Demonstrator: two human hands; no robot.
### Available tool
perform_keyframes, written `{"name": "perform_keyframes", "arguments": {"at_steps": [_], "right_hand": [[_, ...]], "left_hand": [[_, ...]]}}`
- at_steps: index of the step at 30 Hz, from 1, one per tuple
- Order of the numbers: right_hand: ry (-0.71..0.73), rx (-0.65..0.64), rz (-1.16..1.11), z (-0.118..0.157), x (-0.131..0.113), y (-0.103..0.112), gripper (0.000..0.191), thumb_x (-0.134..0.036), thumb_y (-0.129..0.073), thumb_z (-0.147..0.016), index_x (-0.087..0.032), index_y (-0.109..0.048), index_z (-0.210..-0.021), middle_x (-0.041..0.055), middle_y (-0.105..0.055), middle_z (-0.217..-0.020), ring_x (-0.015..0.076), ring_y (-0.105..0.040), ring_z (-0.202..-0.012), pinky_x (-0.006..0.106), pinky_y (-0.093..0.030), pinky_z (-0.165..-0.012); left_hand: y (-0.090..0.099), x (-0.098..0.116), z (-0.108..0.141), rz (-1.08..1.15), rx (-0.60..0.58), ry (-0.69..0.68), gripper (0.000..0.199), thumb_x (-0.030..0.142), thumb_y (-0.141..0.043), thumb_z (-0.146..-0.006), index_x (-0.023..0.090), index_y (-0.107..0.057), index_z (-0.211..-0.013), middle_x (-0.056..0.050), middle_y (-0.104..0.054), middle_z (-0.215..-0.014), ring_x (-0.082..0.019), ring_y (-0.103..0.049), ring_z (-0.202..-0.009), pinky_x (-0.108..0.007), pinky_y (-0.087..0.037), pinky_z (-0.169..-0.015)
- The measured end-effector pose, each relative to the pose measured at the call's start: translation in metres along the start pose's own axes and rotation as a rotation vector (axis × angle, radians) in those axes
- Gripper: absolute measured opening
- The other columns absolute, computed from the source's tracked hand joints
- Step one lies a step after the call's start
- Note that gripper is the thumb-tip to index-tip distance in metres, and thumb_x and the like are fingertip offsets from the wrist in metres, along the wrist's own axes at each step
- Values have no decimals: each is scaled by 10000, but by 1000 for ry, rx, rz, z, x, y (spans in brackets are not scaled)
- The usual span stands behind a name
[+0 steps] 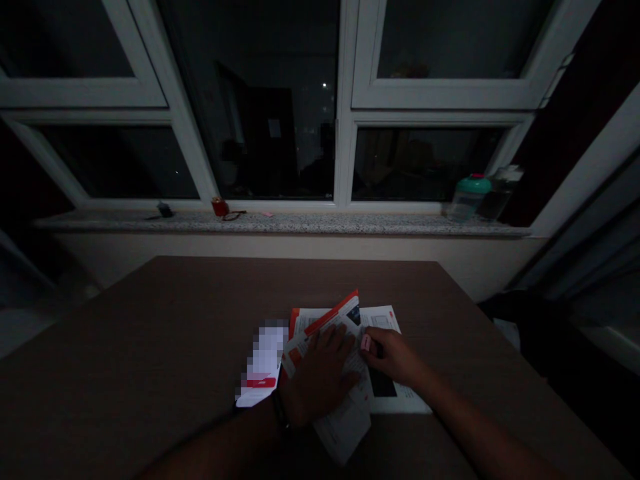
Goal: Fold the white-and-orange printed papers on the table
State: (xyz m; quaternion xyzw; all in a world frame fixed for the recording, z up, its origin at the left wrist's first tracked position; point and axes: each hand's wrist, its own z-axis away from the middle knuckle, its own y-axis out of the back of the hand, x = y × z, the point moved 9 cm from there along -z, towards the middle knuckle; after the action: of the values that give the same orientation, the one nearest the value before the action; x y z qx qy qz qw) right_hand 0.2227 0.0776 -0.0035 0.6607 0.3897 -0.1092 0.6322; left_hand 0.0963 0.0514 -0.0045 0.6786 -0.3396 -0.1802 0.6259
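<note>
A printed sheet with an orange strip (345,427) lies slanted, its page folded over, on top of an open printed booklet (413,401). My left hand (323,373) rests flat on that sheet with its fingers spread, a dark band at the wrist. Between the thumb and fingers of my right hand (397,357) is a small pink block, which looks like an eraser (366,343). It is at the sheet's right edge, over the booklet. Dim light hides the fine print.
A phone with a lit screen (265,357) lies left of the papers on the brown table (200,300). Beyond the table, the stone windowsill (310,223) holds a red jar (219,207), a small dark item (164,210) and a teal-lidded bottle (470,197) beside a clear one (503,193).
</note>
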Motion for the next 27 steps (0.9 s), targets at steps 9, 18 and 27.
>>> {"name": "perform_keyframes", "arguments": {"at_steps": [9,18,27], "right_hand": [[-54,155,-15,-8,10,8,46,-206,-577,-813,-211,-532,-805,-25,-549,-708,146,-521,-631,239,-367,-584],[10,-4,13,0,3,-4,101,-216,-594,-804,-216,-504,-759,-38,-552,-690,133,-521,-628,224,-344,-575],[-59,102,-7,-9,12,3,74,-203,-556,-821,-213,-506,-767,-37,-536,-662,140,-526,-621,226,-353,-577]], "left_hand": [[-1,0,0,-27,19,-7,607,471,-538,-952,210,-365,-1472,-109,-340,-1549,-344,-293,-1419,-560,-280,-1129],[-3,1,0,-12,5,-7,599,464,-525,-956,214,-353,-1472,-113,-326,-1555,-342,-284,-1423,-578,-276,-1127],[0,2,0,-19,0,-8,622,458,-542,-949,204,-341,-1479,-114,-315,-1561,-341,-268,-1432,-575,-272,-1135]]}}
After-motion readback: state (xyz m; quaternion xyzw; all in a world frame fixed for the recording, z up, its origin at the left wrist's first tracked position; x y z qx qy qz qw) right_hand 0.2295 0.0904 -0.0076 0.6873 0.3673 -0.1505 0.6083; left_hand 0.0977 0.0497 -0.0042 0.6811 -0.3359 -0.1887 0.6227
